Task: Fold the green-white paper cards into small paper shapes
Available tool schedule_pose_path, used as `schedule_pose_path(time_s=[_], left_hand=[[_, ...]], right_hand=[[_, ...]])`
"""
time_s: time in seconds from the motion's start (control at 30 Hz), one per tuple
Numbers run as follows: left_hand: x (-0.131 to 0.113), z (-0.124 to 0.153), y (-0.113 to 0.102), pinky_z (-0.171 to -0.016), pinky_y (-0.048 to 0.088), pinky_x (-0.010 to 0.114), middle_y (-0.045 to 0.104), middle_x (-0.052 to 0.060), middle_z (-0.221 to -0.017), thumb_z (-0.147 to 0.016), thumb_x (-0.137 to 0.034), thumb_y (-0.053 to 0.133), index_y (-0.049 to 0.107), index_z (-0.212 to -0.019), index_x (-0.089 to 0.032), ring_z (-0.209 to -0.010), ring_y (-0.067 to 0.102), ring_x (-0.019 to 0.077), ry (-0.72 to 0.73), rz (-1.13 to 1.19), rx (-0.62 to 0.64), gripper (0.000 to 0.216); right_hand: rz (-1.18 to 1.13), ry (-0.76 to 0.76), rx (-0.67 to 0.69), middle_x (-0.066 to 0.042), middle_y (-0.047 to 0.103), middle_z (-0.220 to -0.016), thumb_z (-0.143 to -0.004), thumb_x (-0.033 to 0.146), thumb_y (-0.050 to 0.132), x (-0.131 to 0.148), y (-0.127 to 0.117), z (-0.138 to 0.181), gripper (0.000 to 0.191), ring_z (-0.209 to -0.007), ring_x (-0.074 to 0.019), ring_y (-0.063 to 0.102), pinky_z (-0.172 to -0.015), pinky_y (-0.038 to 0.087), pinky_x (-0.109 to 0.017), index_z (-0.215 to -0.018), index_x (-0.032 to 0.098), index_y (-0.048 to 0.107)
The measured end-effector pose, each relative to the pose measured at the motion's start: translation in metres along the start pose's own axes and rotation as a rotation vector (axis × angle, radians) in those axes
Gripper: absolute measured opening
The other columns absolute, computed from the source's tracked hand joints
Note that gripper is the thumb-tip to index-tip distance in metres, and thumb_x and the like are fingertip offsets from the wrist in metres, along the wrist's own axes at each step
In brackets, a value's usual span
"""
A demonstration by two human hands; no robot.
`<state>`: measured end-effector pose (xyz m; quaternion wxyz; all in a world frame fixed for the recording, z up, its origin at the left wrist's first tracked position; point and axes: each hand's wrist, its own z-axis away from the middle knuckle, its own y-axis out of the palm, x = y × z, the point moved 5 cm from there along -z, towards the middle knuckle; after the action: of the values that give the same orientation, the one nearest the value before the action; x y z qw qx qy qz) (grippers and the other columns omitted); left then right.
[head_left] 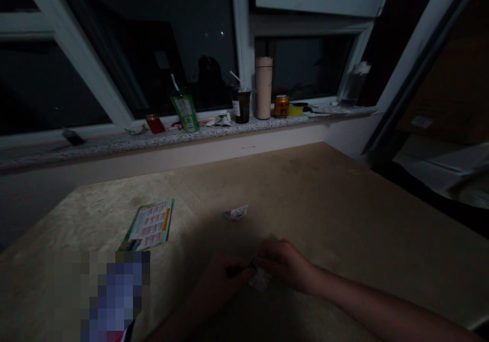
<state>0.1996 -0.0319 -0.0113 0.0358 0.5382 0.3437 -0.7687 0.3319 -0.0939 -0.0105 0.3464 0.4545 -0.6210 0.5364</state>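
Between my two hands, low in the head view, is a small piece of printed paper (261, 280). My left hand (228, 275) pinches its left edge, thumb and fingers closed. From the right, my right hand (280, 260) grips the upper part with its fingers bent over it. Shadow hides the fingertips and any crease there. Beyond the hands lies a small folded paper piece (236, 212) with a similar colourful print, touched by neither hand. A green printed sheet (151, 225) with rows of red and white boxes rests farther left on the table.
The tan table (290, 189) meets the wall below a speckled windowsill (214, 127). On the sill stand a green drink pouch (185, 111), a dark drink cup (241, 105), a pink flask (264, 87), a gold can (281, 106) and a red jar (155, 124). A blurred-out blue area (114, 296) covers the lower left.
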Motion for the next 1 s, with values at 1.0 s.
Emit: schedule_pose_path(time_s=[1.0], left_hand=[[0.0051, -0.0039, 0.0034, -0.049, 0.027, 0.022, 0.046, -0.004, -0.053, -0.077, -0.047, 0.056, 0.063, -0.059, -0.015, -0.051, 0.039, 0.0119, -0.041, 0.069, 0.028, 0.037]], right_hand=[[-0.129, 0.074, 0.017, 0.004, 0.045, -0.059, -0.086, 0.04, 0.056, -0.0031, 0.0019, -0.0036, 0.03, -0.053, -0.0078, 0.038, -0.046, 0.029, -0.019, -0.069, 0.015, 0.055]])
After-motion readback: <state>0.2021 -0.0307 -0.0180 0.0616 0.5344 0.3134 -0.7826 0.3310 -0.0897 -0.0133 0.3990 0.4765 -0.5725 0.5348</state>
